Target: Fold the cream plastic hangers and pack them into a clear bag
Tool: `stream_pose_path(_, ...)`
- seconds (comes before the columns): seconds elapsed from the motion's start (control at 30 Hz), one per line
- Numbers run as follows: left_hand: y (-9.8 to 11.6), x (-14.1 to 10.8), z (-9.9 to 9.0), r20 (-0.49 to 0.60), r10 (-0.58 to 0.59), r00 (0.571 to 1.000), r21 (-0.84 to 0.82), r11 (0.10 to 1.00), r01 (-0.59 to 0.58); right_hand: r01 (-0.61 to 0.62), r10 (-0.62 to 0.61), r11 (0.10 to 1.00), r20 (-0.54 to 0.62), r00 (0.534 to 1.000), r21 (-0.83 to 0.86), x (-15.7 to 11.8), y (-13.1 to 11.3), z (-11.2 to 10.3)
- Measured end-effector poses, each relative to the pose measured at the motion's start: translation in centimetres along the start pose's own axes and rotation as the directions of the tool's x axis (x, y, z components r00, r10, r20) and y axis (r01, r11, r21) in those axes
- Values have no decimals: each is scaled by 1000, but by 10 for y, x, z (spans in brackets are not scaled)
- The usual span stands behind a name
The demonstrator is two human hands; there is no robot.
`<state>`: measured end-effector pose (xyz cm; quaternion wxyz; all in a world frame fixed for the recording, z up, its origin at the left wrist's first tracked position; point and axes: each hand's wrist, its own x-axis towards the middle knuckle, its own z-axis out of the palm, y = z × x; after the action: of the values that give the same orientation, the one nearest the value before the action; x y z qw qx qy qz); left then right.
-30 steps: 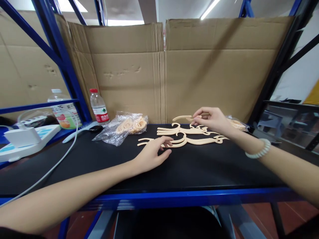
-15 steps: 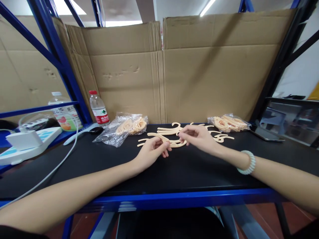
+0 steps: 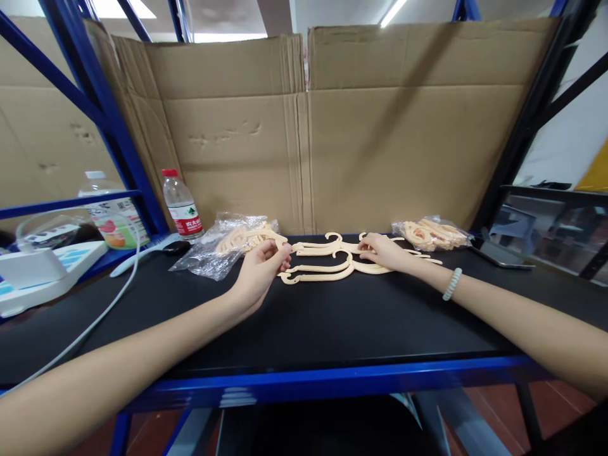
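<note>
1. Pinching a small cream piece point(image 3: 284, 241) between thumb and bent fingers, the left hand point(image 3: 259, 272) is nearly closed, left of centre in the frame.

2. Half a second earlier, that hand was over the front hanger pieces point(image 3: 318, 277); it has since shifted left and back, toward the plastic bag of parts point(image 3: 216, 253).

3. At the front pieces' left end, a scrolled tip now shows where two plain prongs stuck out before.

4. Reaching in from the right, the right hand point(image 3: 389, 253) has moved from mid-frame to right of centre. Its fingers are loosely bent over the hanger pieces; whether they have hold of any cannot be told.

5. Flat on the black worktop point(image 3: 332, 329), just below the middle of the frame, the front pieces lie with their long axis running left to right, almost level with the worktop's edge. Their central hook rises toward the cardboard point(image 3: 228, 126) and curls left.

6. Just behind, the rear hanger pieces point(image 3: 316, 252) lie along the same left-to-right line, their hook also pointing to the back and curling left. The right hand hides part of both sets.

7. A second bag of parts point(image 3: 430, 234) sits at right, against the cardboard.
</note>
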<state>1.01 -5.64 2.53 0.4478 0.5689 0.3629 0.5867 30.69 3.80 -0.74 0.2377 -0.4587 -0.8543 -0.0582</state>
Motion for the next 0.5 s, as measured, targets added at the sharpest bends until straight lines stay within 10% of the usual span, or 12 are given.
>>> stream_pose_path(0.5,5,3,2,8,-114,993,-220,969,113,-10,83,963,-260,962,270,-9,-6,-37)
